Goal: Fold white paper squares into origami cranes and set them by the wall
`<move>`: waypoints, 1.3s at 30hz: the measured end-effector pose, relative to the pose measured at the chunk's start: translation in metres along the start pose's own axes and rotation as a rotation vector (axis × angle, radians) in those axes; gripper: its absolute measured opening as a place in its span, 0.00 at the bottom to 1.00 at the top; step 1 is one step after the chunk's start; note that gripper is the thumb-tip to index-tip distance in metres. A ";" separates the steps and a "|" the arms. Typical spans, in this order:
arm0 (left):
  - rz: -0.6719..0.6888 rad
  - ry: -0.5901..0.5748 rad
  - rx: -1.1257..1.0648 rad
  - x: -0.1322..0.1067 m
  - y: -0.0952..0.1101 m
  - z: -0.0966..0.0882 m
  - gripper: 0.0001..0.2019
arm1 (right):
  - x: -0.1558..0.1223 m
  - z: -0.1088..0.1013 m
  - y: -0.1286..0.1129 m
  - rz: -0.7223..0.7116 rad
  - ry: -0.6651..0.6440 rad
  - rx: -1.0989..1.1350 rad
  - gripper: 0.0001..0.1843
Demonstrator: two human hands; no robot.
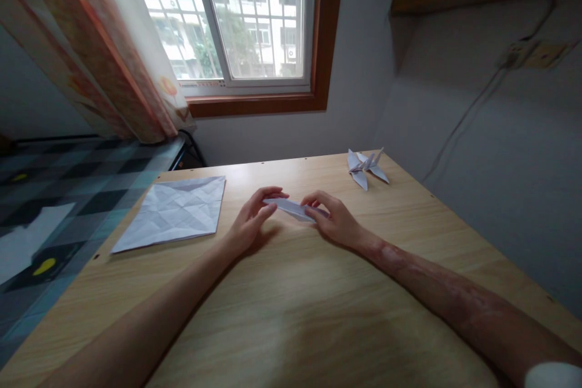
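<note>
A narrow folded piece of white paper (291, 207) lies between both hands on the wooden table (291, 315). My left hand (252, 221) pinches its left end with fingers and thumb. My right hand (334, 218) grips its right end, fingers curled over it. A creased white paper sheet (175, 211) lies flat to the left of my left hand. A finished folded paper crane (366, 168) sits at the back right of the table, beyond my right hand.
A bed with a checked cover (59, 206) stands against the table's left side. A window (240, 18) and a curtain (100, 48) are behind. The grey wall (500, 151) runs along the table's right edge, with a cable and sockets on it.
</note>
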State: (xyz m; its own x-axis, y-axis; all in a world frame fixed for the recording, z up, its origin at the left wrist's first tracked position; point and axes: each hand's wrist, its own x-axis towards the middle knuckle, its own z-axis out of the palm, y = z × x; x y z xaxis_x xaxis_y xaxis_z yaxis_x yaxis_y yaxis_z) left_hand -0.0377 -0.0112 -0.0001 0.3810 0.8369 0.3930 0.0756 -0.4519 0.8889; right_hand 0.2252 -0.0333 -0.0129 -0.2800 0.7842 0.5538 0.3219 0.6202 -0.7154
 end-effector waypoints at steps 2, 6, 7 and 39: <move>-0.080 0.072 -0.200 0.003 -0.005 0.006 0.22 | 0.003 0.002 0.003 0.122 0.020 0.207 0.05; -0.188 0.083 -0.403 0.004 -0.006 0.026 0.23 | 0.008 0.010 0.006 0.288 0.046 0.608 0.16; -0.192 0.066 -0.405 0.002 -0.004 0.031 0.24 | 0.008 0.012 0.005 0.303 0.060 0.656 0.18; -0.205 0.090 -0.162 -0.014 0.018 0.047 0.13 | -0.005 0.026 0.002 0.402 -0.009 0.736 0.18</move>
State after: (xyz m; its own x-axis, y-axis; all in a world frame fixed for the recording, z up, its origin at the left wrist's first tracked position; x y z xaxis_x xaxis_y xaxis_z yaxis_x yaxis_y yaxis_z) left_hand 0.0015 -0.0453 -0.0003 0.2891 0.9331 0.2139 -0.0087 -0.2209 0.9753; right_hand 0.2034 -0.0371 -0.0284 -0.2778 0.9405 0.1957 -0.2730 0.1181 -0.9547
